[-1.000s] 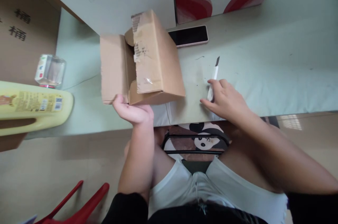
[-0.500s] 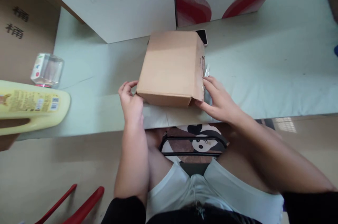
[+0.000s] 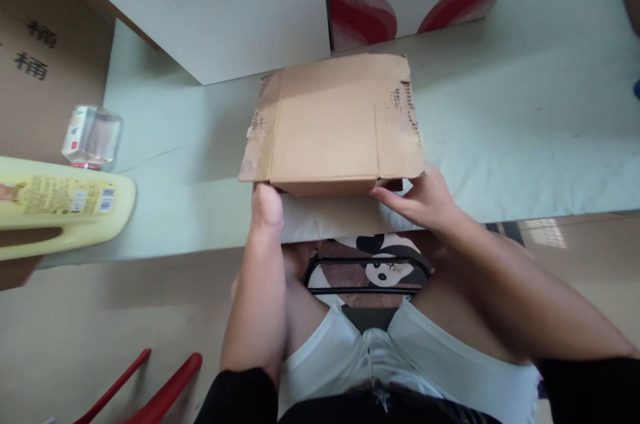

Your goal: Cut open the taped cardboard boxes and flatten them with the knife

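Both hands are gripping the box [image 3: 333, 125] at its near edge: the left hand [image 3: 267, 205] is closed under the left corner, the right hand [image 3: 419, 201] pinching the right. A second ago the box stood open and the right hand lay on a knife; now the box is lying flattened on the table [image 3: 500, 144], hiding the knife.
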{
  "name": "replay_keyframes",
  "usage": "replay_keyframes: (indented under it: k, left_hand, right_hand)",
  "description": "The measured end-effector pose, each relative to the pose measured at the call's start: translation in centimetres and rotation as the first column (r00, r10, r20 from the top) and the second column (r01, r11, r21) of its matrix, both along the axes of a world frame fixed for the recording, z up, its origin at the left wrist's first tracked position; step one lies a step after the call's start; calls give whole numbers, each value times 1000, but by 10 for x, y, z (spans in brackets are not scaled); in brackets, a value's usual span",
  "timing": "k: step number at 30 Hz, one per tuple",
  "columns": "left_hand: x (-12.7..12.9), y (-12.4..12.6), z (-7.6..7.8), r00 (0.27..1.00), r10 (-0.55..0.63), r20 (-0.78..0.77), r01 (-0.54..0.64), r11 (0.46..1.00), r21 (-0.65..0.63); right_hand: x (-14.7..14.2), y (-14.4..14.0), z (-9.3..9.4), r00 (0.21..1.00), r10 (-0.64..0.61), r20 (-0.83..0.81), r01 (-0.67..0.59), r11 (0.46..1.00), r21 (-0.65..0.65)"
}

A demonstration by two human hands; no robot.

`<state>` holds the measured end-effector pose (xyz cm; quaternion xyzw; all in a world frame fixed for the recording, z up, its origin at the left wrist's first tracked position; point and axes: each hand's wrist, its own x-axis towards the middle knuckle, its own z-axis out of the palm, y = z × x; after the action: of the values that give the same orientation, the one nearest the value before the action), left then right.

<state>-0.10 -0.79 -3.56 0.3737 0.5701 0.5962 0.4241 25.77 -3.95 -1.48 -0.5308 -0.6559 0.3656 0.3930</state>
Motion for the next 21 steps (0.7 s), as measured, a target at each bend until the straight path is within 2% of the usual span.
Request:
replay_keyframes:
  k: [3, 7, 9, 11, 13, 14, 16, 19, 21]
  left_hand:
    - [0, 1, 7, 995, 70, 75, -70, 998, -5]
    - [1, 1, 20, 977, 172, 123, -176, 984, 24]
    - [-1, -1, 24, 984, 106, 143, -108, 994, 4]
    - [-6, -5, 27, 988, -40, 151, 42, 999, -10]
    - [-10, -8, 27, 973, -193, 126, 197, 980, -23]
    - [-13, -9, 27, 967, -234, 103, 238, 971, -31]
    - [-16, -7, 23, 971, -239, 10, 239, 971, -24]
    - [-21, 2, 12, 967, -174, -189, 185, 982, 44]
    - [-23, 9, 3, 972, -140, -187, 148, 989, 31]
  right_hand:
    - [0, 2, 3, 991, -124, -51, 121, 991, -59]
    - [1, 6, 2, 938, -217, -269, 206, 976, -69]
    - [3, 8, -1, 901, -230, -368, 211, 973, -93]
    - [6, 10, -4, 864, -277, -420, 240, 961, -140]
    - [9, 10, -6, 831, -331, -446, 274, 943, -189]
    - [10, 11, -7, 817, -347, -461, 284, 937, -203]
    - [12, 10, -8, 801, -337, -495, 271, 941, -202]
    - [15, 9, -7, 812, -270, -517, 219, 963, -158]
    - [16, 8, -6, 829, -233, -509, 191, 972, -134]
